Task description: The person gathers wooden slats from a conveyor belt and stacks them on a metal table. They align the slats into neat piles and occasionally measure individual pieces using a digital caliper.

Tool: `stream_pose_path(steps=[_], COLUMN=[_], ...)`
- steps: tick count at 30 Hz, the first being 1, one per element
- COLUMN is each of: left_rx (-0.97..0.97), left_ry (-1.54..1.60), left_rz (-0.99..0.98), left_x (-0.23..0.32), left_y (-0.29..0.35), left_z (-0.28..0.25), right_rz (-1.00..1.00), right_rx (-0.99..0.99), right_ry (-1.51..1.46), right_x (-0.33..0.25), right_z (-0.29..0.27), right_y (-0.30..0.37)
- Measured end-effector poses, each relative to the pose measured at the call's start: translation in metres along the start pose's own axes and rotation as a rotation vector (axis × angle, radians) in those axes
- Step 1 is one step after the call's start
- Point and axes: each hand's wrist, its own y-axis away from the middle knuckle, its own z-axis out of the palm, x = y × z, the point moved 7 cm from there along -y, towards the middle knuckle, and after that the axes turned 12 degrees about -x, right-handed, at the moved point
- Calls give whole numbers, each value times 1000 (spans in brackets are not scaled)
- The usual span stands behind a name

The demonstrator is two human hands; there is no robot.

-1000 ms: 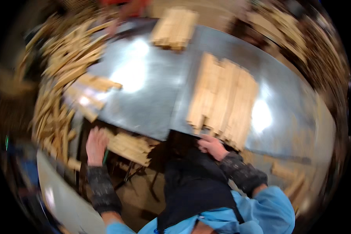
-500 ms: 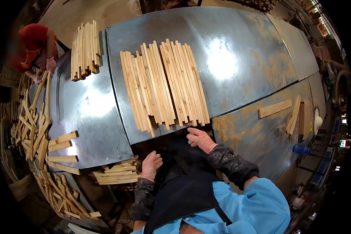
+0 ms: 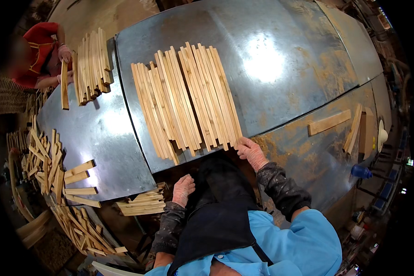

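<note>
On the grey metal table a wide row of pale wooden strips lies side by side, with a dark gap down its middle and uneven near ends. My right hand, in a pinkish glove, has its fingers bent at the near end of the rightmost strip and seems to pinch it. Away from the wood, in front of my dark apron, hovers my left hand. Its gloved fingers are curled in, with nothing visible in them.
At the far left a person in red holds one strip beside a smaller row of strips. Jumbled strips cover the left edge, and more are stacked below the table. Loose boards and a blue bottle lie right.
My right hand has moved right to the row's near right corner. My left hand has shifted slightly right. The person in red has brought a strip from the jumble to the smaller row.
</note>
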Motion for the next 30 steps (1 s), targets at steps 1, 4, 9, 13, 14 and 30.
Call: stream_pose_path(steps=[1,4,9,13,14,30], left_rx=[7,36,92,117,113,200], left_ry=[-3,19,86,153,170,236], left_rz=[-9,-9,10,4,6,-6], left_x=[-2,-1,-8,-30,-37,-63], left_y=[-1,1,3,1,0,10], left_z=[0,-1,-10,-25,-30,-33], right_rz=[-27,-96,-208,-196,-193,-200], right_rx=[25,145,247,273,279,225], right_ry=[0,95,201,241,243,680], right_x=[2,-7,-17,-39,-43,-95], right_z=[-8,-25,-51,-44,-42,-1], right_y=[-7,-23,-59,-72,-73,-170])
